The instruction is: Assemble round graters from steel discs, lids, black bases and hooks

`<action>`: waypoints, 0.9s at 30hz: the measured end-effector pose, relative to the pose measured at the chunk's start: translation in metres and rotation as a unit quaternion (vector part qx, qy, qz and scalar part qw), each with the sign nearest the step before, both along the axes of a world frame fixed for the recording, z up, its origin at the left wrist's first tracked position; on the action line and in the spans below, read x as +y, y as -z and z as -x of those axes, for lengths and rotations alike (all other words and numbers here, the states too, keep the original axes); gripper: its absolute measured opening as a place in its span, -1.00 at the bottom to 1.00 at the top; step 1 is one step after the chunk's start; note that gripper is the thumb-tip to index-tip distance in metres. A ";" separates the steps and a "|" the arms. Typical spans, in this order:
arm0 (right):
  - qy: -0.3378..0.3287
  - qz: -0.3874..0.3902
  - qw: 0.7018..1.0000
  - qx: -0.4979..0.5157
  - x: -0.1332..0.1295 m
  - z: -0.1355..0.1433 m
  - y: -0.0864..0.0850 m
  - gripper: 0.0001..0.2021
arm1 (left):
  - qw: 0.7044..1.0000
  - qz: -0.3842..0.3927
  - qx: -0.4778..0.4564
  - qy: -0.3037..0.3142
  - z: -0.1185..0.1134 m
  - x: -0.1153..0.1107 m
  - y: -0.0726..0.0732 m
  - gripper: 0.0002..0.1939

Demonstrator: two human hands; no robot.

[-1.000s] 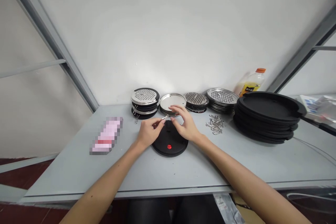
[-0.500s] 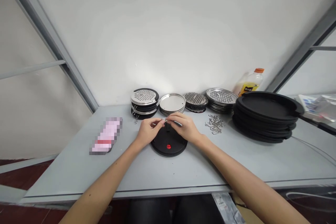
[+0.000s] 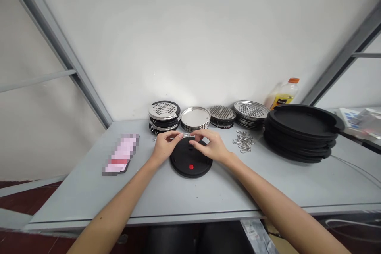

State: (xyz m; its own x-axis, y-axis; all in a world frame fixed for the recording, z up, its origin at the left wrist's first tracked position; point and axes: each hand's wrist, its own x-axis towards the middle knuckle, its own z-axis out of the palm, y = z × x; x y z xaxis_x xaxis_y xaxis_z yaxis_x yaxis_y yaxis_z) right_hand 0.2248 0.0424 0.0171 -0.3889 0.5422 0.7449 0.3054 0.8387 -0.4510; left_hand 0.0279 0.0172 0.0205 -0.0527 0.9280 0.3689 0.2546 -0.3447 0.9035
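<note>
My left hand (image 3: 165, 145) pinches a thin bent metal wire clip (image 3: 186, 135) between thumb and fingertips. My right hand (image 3: 210, 145) is at the clip's right end, its index fingertip close to or touching the wire and its thumb spread away below. Under both hands a round black plastic disc (image 3: 190, 158) lies on the table, with a red spot (image 3: 191, 167) near its front edge. The disc's back edge is partly covered by my fingers. To the right of my right hand lies a pile of similar wire clips (image 3: 244, 141).
Along the wall stand black holders with grater plates (image 3: 163, 110), plain metal discs (image 3: 195, 117), and grater discs (image 3: 222, 114) (image 3: 251, 110). A tall stack of black trays (image 3: 302, 133) and an orange-capped bottle (image 3: 286, 92) are on the right. A blurred pink phone-like object (image 3: 122, 154) lies left on the grey table (image 3: 166, 202).
My hands have drawn slightly apart, so more of the wire clip shows between them. My right thumb has parted from the index finger. The black disc stays in place.
</note>
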 end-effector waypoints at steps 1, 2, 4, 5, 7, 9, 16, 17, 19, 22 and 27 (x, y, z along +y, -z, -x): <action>0.011 -0.003 1.000 0.010 0.000 0.000 0.000 -0.84 | 1.000 0.006 -0.018 0.004 0.000 0.000 0.000 -0.73; 0.024 -0.009 0.999 0.022 -0.001 0.000 -0.001 -0.83 | 0.999 0.013 -0.033 0.009 -0.001 0.000 0.000 -0.73; 0.041 -0.028 0.998 0.036 -0.001 0.000 -0.001 -0.80 | 0.998 0.027 -0.060 0.017 -0.002 -0.001 0.001 -0.72; 0.040 -0.038 0.998 0.036 0.000 0.000 -0.001 -0.78 | 0.996 0.035 -0.075 0.021 -0.002 -0.001 0.001 -0.72; 0.027 -0.053 0.998 0.026 0.000 0.000 -0.001 -0.78 | 0.992 0.055 -0.108 0.033 -0.003 -0.002 0.001 -0.71; 0.012 -0.057 0.998 0.018 0.001 0.000 0.000 -0.80 | 0.987 0.075 -0.130 0.049 -0.004 -0.003 0.001 -0.71; -0.014 -0.048 0.999 0.009 0.000 -0.001 -0.001 -0.83 | 0.989 0.084 -0.080 0.097 -0.006 -0.008 0.000 -0.74; -0.016 -0.042 0.999 0.001 0.000 -0.001 -0.001 -0.81 | 0.989 0.085 -0.071 0.098 -0.007 -0.008 0.000 -0.74; -0.010 -0.033 0.999 -0.011 -0.001 -0.002 -0.002 -0.78 | 0.990 0.085 -0.059 0.094 -0.008 -0.009 0.000 -0.74; 0.017 -0.035 0.999 -0.004 -0.002 -0.003 -0.002 -0.80 | 0.991 0.083 -0.069 0.083 -0.009 -0.009 0.000 -0.74; -0.002 -0.048 0.999 0.013 0.000 -0.004 -0.001 -0.86 | 0.991 0.080 -0.082 0.066 -0.011 -0.008 0.004 -0.74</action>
